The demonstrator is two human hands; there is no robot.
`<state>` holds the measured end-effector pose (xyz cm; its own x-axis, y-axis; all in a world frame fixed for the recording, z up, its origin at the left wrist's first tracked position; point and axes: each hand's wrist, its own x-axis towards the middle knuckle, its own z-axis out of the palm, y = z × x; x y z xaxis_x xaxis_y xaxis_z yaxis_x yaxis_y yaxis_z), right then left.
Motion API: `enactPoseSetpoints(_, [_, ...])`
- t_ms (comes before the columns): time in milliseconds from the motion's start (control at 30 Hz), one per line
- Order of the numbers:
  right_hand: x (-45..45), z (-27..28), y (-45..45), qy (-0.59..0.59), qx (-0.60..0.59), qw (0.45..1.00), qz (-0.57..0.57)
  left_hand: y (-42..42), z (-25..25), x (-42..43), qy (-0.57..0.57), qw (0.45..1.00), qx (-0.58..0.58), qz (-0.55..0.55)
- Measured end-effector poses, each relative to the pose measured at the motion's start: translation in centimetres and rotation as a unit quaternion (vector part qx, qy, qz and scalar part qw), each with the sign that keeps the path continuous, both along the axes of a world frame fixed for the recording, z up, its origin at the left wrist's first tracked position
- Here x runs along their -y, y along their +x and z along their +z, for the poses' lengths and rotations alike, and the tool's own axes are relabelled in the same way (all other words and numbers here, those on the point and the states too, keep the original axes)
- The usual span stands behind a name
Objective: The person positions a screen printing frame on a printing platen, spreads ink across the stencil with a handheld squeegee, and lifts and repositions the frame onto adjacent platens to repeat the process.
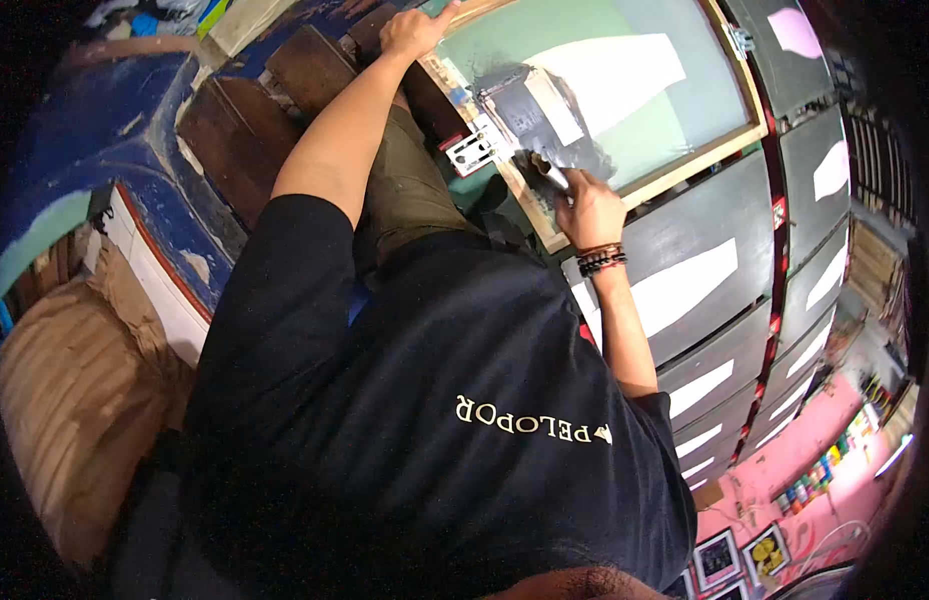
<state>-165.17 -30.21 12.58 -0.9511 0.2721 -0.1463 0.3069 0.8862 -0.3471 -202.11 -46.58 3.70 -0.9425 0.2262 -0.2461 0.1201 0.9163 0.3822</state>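
A wooden-framed printing screen [674,185] with green mesh lies at the top, in front of my body. Dark ink spreads over the mesh at its left and lower part, around a pale rectangular patch. My left hand [414,35] rests on the frame's upper left corner, its fingers partly spread. Near the lower edge of the screen, my right hand [589,212] is closed round a small silvery tool [551,174] with a dark, stained end; its exact kind is unclear. A metal bracket [474,150] is fixed to the frame's left side.
Dark grey panels [704,240] with white shapes run in rows to the right and below the screen. Dark brown boards [239,135] and a worn blue surface [94,130] lie to the left. A brown bundle [84,390] sits at lower left.
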Motion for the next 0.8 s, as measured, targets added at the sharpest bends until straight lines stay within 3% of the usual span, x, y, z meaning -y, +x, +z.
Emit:
enactPoseSetpoints(233, [-3.4,-0.6,-8.7,0.075,-0.108,0.978,0.161,0.4,-0.4,0.2,0.019,1.0,-0.006,0.002])
enactPoseSetpoints(400, [-2.5,-2.3,-12.9,0.072,-0.14,0.969,0.19,0.7,0.5,0.5,0.034,0.999,0.012,0.005])
enactPoseSetpoints(800, [-3.0,-6.1,-8.2,0.064,-0.157,0.961,0.217,1.1,1.1,0.2,0.041,0.999,0.002,0.027])
